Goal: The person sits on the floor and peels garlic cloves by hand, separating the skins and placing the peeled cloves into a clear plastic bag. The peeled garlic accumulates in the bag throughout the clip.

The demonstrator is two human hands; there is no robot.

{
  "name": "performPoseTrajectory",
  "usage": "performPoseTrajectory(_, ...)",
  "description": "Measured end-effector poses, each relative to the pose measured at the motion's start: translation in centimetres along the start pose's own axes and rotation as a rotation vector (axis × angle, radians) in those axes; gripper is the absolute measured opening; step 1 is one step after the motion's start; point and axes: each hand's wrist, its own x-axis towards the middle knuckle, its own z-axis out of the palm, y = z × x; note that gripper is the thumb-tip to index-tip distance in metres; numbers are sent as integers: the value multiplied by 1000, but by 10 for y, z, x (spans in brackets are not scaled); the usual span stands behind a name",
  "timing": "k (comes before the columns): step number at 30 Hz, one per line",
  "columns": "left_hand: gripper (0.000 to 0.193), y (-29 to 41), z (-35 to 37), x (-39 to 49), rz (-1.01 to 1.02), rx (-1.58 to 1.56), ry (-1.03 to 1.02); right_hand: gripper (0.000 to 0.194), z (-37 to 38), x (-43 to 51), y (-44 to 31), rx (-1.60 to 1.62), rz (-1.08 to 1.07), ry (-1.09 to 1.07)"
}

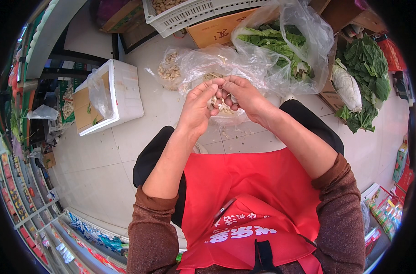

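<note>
Both hands meet above an open clear plastic bag (208, 56) on the floor. Pale garlic pieces lie in the bag (225, 110) below the fingers. My left hand (202, 99) holds whitish garlic cloves (213, 100) in its curled fingers, with thumb and forefinger pinched near the other hand. My right hand (240, 94) has a white garlic piece (234, 99) in its curled fingers, and its fingertips touch those of my left hand. What lies between the fingertips is too small to tell. A second clear bag (169, 70) with garlic cloves sits just beyond, to the left.
A white foam box (125, 90) with cardboard stands at left. Leafy greens (280, 42) fill a plastic bag at upper right, near a cardboard box (216, 29) and a white crate (180, 17). Chinese cabbage (346, 85) lies at right. Scraps of peel litter the tiles (240, 138).
</note>
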Motion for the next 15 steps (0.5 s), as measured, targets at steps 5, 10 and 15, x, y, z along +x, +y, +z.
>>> performPoseTrajectory(5,20,-1,-1,1,-5,1,1,20,1,-1,1,-31,-26,4)
performPoseTrajectory(10,20,-1,0,0,-17,11,4,19,2,-2,1,-53,-37,26)
performPoseTrajectory(15,20,-1,0,0,-14,12,-10,19,2,-2,1,-42,-57,11)
